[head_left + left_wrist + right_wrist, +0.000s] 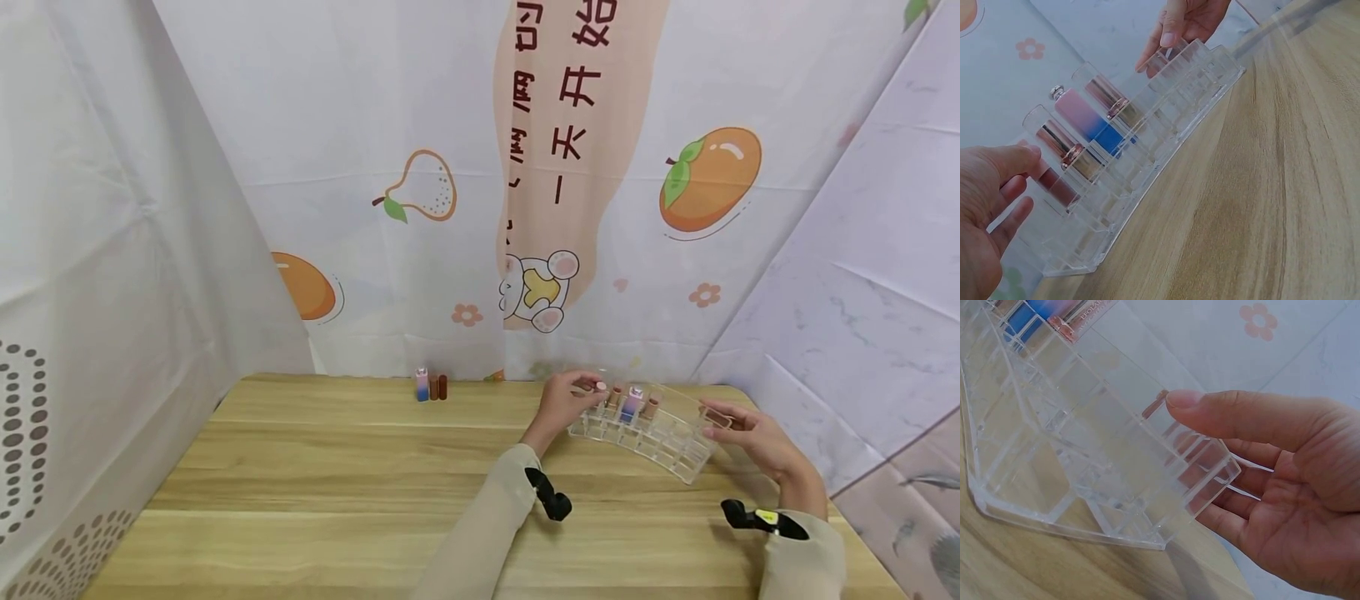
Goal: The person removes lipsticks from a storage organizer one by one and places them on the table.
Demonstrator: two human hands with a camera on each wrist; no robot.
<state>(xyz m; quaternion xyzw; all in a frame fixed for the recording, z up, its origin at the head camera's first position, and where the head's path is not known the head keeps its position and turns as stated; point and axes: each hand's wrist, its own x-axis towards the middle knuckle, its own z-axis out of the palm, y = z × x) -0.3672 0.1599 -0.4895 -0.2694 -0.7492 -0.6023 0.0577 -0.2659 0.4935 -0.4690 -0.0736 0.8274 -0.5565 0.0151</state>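
Head view. Left grip narrow: fingertips pinch a pink-topped tube at the near end, relative to that grip, of a clear rack standing on the desk. In the rack, to the right of the left grip, in order: a first clear-capped tube, a pink-and-blue tube, a second clear-capped tube. Right grip holds the opposite end of the rack. Well to the left of the left grip, near the back edge of the desk: another pink-and-blue tube, a brown tube and a dark brown tube, side by side. A printed curtain hangs beyond both grips.

Left wrist view. A fingertip of the left grip lies on the pink top; the reddish lower part of that tube is within the rack's back row. Cannot tell whether its base touches the compartment floor. The pink-and-blue tube beyond this grip has a silvery knob; a clear-capped tube stands on each side of it.

Right wrist view. Thumb before the rack's end, fingers behind, seen through clear plastic. Farther along from this grip: blue of the pink-and-blue tube, plus lettering on a clear cap.
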